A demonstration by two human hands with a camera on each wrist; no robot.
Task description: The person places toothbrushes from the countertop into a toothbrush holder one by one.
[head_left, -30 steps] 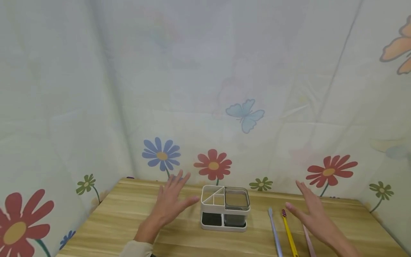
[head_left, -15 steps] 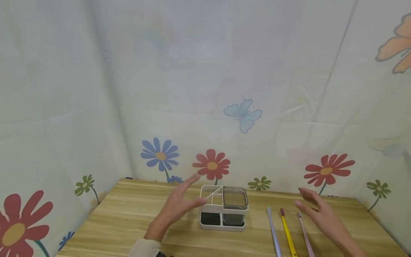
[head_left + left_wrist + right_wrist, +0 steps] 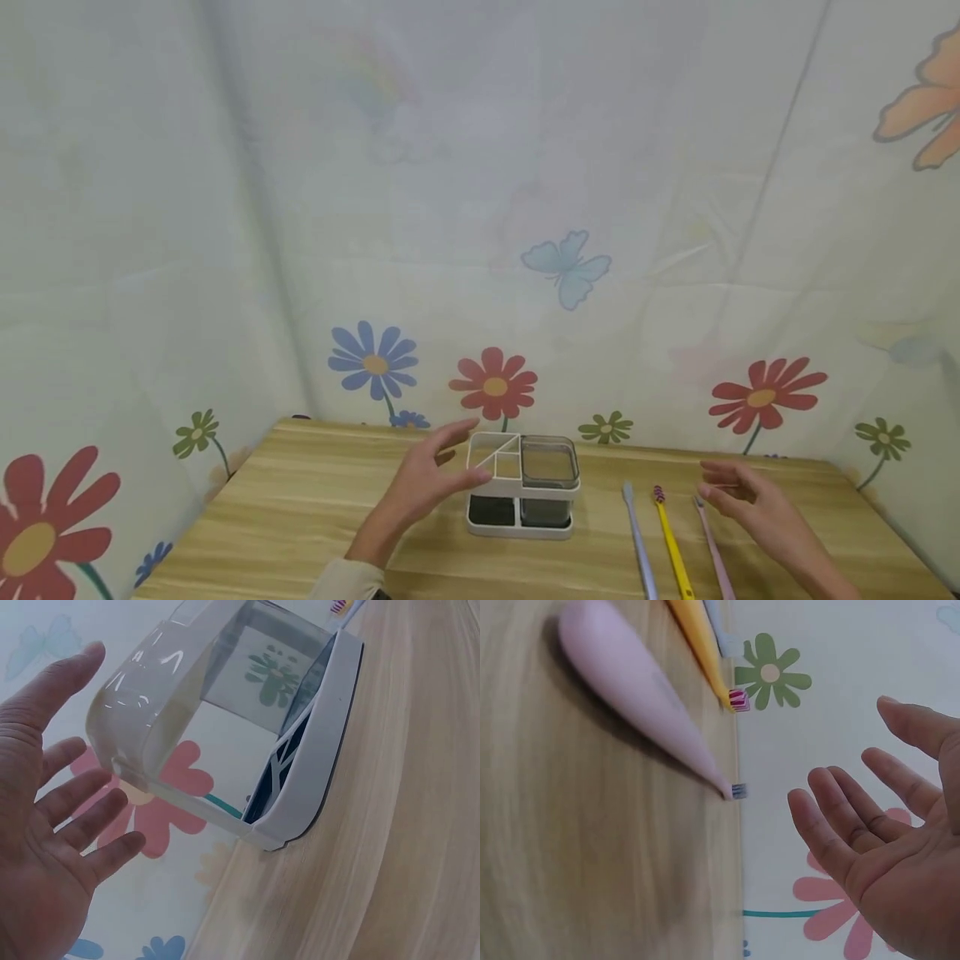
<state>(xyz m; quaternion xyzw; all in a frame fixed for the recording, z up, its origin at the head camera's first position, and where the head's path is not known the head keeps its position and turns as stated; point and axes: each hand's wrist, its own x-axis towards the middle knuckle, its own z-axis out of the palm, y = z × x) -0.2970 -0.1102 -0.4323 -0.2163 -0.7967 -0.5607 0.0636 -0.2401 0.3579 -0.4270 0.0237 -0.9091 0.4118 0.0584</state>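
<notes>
On the tabletop (image 3: 300,500) center I see my left hand (image 3: 423,487), fingers relaxed, beside the organizer (image 3: 522,486); my right hand (image 3: 757,508), loose and empty, should settle squarely over the pink toothbrush (image 3: 712,546)

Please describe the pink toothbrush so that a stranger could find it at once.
On the wooden table, right of the white holder, three toothbrushes lie side by side. The pink toothbrush is the rightmost, beside the yellow toothbrush and nearest the right hand.

Toothbrush handles (image 3: 675,558) cut off at bottom edge.
</notes>
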